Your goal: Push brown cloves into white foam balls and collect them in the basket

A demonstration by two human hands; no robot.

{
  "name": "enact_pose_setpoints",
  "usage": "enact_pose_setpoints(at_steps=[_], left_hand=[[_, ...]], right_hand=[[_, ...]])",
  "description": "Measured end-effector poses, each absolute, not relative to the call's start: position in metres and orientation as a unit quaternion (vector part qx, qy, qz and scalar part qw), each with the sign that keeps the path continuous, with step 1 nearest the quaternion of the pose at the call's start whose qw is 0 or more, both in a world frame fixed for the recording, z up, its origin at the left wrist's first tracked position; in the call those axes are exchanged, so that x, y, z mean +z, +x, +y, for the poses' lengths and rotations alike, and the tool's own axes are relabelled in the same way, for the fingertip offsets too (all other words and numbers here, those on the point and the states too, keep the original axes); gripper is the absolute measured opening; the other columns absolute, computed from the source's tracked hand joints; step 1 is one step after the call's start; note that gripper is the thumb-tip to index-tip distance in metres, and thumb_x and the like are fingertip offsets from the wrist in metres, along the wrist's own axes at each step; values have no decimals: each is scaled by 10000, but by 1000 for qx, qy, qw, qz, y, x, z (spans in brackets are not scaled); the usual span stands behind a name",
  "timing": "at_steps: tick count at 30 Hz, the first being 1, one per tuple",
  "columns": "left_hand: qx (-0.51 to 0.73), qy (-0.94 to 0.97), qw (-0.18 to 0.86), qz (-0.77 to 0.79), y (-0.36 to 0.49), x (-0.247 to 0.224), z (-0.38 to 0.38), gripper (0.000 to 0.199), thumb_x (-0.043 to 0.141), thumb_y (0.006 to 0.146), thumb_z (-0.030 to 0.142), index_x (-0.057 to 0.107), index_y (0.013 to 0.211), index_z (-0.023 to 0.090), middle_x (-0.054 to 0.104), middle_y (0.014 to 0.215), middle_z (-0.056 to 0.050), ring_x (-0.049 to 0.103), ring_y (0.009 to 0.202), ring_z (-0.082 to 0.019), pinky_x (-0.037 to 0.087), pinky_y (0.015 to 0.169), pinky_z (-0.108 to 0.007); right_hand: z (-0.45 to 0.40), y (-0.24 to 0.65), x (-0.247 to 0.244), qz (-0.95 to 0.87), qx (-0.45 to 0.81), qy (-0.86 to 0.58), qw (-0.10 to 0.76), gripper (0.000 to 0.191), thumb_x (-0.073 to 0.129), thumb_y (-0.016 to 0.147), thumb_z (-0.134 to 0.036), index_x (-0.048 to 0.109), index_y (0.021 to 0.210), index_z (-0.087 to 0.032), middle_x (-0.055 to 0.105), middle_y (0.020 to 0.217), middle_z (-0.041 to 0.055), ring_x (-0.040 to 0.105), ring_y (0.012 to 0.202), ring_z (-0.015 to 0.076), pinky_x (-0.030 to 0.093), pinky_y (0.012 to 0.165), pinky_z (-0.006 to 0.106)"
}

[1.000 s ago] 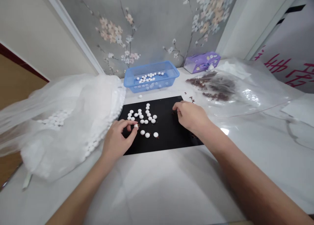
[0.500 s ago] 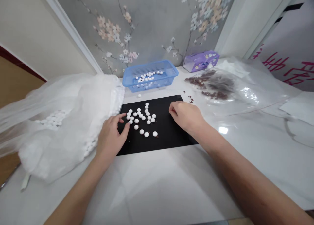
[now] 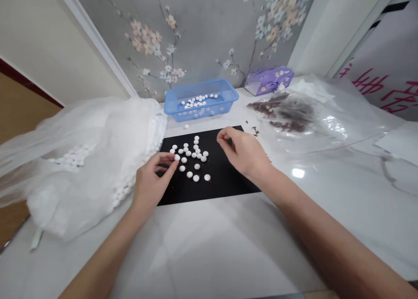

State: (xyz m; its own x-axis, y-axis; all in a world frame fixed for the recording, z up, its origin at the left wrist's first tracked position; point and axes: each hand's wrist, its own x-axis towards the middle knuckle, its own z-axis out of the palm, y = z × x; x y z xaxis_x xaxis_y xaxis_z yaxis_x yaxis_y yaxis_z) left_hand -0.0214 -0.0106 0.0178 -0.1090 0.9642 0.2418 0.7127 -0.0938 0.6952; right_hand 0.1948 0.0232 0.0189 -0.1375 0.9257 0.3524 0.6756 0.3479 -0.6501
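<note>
My left hand (image 3: 153, 180) rests at the near left edge of a black mat (image 3: 225, 181), with a white round bead (image 3: 176, 157) at its thumb and fingertips. My right hand (image 3: 242, 153) is above the mat's far right part, its fingers pinched together. Whatever lies between those fingers is hidden. Several other white beads (image 3: 188, 153) lie scattered on the mat between my hands, some with tiny dark bits beside them.
Behind the mat stands a blue plastic basket (image 3: 200, 101) holding white beads. A clear plastic bag (image 3: 281, 114) of dark red dried sprigs lies to the right, near a purple tissue box (image 3: 269, 81). A white mesh bag (image 3: 98, 138) of beads fills the left.
My right hand has moved left and lifted slightly, its fingers pinching tighter. My left hand has moved a little right towards the beads.
</note>
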Motion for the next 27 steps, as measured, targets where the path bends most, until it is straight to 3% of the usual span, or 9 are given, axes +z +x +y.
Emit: enact_pose_setpoints(at_steps=[4, 12, 27], left_hand=[[419, 599, 301, 612, -9, 21, -17, 226, 655, 724, 368, 661, 888, 213, 682, 944, -30, 616, 879, -181, 489, 763, -273], [410, 470, 520, 584, 3, 23, -28, 209, 719, 675, 338, 700, 841, 213, 707, 829, -23, 627, 761, -139, 479, 742, -238], [435, 462, 524, 568, 4, 25, -30, 157, 720, 684, 302, 711, 813, 212, 702, 818, -11, 610, 754, -117, 470, 737, -213]], right_hand=[[14, 176, 12, -657, 330, -463, 495, 114, 461, 845, -229, 555, 811, -174, 607, 795, 8, 545, 642, 102, 399, 564, 218], [-1, 158, 7, -657, 385, -388, 518, 96, 500, 837, -221, 563, 780, -176, 524, 785, 9, 486, 647, 91, 391, 524, 203], [-5, 154, 5, -655, 408, -385, 507, 101, 523, 826, -214, 565, 749, -164, 512, 721, -6, 461, 594, 76, 391, 520, 204]])
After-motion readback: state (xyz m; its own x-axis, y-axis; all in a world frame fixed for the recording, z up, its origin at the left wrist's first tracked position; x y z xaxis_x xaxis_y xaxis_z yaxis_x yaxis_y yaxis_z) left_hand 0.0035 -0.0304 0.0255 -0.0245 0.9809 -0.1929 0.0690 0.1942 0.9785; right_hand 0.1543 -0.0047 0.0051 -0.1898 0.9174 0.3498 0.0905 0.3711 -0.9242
